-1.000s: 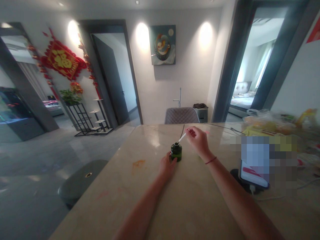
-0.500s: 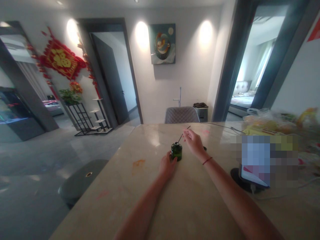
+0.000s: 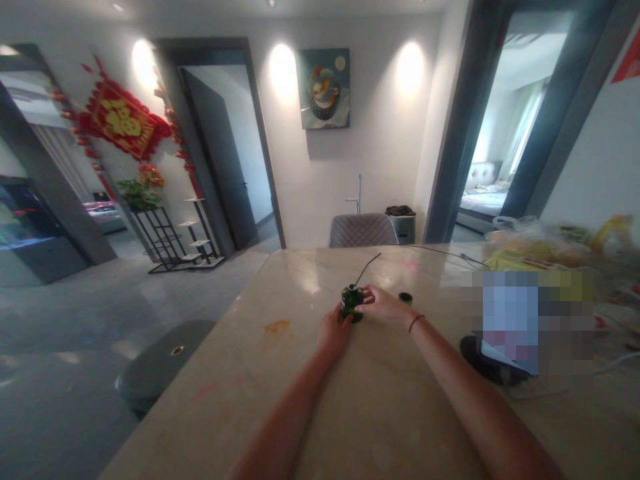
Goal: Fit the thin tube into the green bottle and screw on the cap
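A small dark green glass bottle [image 3: 351, 298] stands upright on the table, with a thin dark stick [image 3: 367, 267] leaning out of its neck to the right. My left hand [image 3: 334, 331] is closed around the bottle's lower left side. On the other side, my right hand [image 3: 381, 303] grips the bottle near its shoulder, thumb in front and fingers toward the back. A small dark cap [image 3: 405, 298] sits on the table just beyond my right hand. The bottle's far side is hidden.
The pale stone table [image 3: 240, 400] has an orange stain left of the bottle. To the right, a screen on a round black stand [image 3: 473, 350] has a white cable. Plastic bags [image 3: 530, 237] lie behind it. A grey quilted chair [image 3: 363, 230] faces me; a green stool [image 3: 165, 360] stands left.
My right hand has let go of the stick and moved down to the bottle's right side. The stick now rests in the neck by itself. More of the cap shows.
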A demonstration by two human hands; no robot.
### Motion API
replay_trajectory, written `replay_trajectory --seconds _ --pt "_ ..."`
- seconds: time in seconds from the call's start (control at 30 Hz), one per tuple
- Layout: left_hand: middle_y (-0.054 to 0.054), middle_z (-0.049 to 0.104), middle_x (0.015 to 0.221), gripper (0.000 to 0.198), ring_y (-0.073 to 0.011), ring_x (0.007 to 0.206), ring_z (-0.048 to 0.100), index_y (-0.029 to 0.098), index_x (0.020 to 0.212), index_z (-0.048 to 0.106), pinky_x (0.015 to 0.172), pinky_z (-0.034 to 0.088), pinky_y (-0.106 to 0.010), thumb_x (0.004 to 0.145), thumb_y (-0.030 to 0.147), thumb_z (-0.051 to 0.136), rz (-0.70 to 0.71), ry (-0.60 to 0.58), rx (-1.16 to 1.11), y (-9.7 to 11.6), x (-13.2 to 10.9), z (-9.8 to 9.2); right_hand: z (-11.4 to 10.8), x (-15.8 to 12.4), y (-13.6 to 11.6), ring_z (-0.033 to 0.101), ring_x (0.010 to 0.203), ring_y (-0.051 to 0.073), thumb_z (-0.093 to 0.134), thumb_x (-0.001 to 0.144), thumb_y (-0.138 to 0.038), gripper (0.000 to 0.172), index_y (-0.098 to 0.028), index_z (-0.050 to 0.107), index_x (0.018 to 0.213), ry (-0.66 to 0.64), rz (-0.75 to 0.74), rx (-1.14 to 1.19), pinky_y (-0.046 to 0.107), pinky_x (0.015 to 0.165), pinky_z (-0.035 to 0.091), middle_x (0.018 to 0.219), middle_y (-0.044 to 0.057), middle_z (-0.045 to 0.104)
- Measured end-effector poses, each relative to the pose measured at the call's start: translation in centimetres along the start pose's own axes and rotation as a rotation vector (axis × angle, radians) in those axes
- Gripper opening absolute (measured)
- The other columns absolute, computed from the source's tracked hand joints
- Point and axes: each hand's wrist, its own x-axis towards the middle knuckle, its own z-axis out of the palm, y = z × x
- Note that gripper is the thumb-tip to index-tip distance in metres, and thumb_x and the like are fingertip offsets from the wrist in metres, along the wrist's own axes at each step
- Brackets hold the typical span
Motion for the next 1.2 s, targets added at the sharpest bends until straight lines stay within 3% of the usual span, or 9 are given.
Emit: replay_trajectory --seconds 0.1,0.4,0.57,0.77,0.93,1.2 --pt "-0.006 0.063 0.110 0.044 -0.0203 0.103 0.056 0.021 0.120 0.050 0.090 0.041 -0.032 0.076 0.019 0.051 0.030 0.002 -0.015 0.0 0.0 -0.1 0.3 0.1 0.7 0.062 0.082 0.018 0.073 0.059 -0.026 0.058 -0.014 0.048 0.110 0.055 0.007 0.000 0.032 0.072 0.051 0.106 0.011 0.061" --pt "-0.004 0.066 0.104 0.042 -0.0160 0.099 0.058 0.019 0.103 0.063 0.089 0.043 -0.029 0.072 0.003 0.040 -0.019 0.021 -0.024 -0.2 0.2 -0.2 0.0 0.0 1.7 0.060 0.091 0.018 0.068 0.056 -0.014 0.050 -0.013 0.049 0.102 0.017 -0.032 0.046 0.034 0.085 0.045 0.101 0.008 0.062" --pt "-0.003 0.068 0.092 0.039 -0.0147 0.090 0.061 0.016 0.085 0.065 0.084 0.045 -0.028 0.066 -0.002 0.037 0.013 -0.008 -0.063 -0.1 0.2 -0.2 0.4 -0.3 1.8 0.058 0.092 0.020 0.076 0.046 -0.025 0.061 -0.015 0.051 0.100 0.030 -0.033 -0.012 0.037 0.089 0.041 0.098 0.004 0.063" --pt "-0.006 0.066 0.097 0.034 -0.0146 0.092 0.059 0.014 0.090 0.061 0.086 0.044 -0.030 0.070 0.001 0.036 -0.062 0.085 -0.098 -0.3 0.4 0.0 0.6 -0.3 2.1 0.059 0.088 0.021 0.077 0.043 -0.029 0.060 -0.015 0.051 0.095 0.087 -0.002 -0.059 0.036 0.082 0.044 0.092 0.004 0.062" --pt "-0.006 0.065 0.097 0.030 -0.0164 0.092 0.058 0.015 0.092 0.060 0.085 0.043 -0.031 0.072 0.006 0.040 -0.085 0.082 -0.068 -0.3 0.3 0.0 0.6 -0.4 2.2 0.059 0.085 0.020 0.076 0.043 -0.025 0.056 -0.015 0.049 0.091 0.193 0.020 -0.014 0.035 0.078 0.046 0.088 0.003 0.062" --pt "-0.006 0.065 0.094 0.027 -0.0158 0.089 0.058 0.017 0.094 0.059 0.081 0.043 -0.029 0.074 0.011 0.042 -0.090 0.071 -0.032 -0.1 0.1 -0.1 0.7 -0.4 2.1 0.062 0.080 0.018 0.076 0.043 -0.021 0.054 -0.018 0.042 0.085 0.091 0.007 0.145 0.032 0.072 0.048 0.085 0.002 0.062"
